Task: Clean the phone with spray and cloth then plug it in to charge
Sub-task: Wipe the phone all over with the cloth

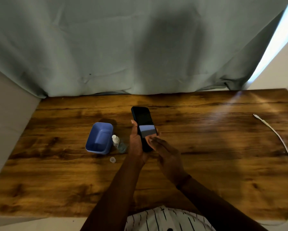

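Fingers of left hand (136, 140) wrapped round phone (144, 124); right hand (166, 155) flat, fingertips touching screen.

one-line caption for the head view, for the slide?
Left hand holds phone above table; right hand touches its lower end.

head view, looking forward and down, close over wooden table (206, 164), curtain (106, 47) behind

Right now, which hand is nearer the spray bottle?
Left. The left hand holds the phone just right of the spray bottle. The right hand is farther right, past the phone, fingertips on its lower screen.
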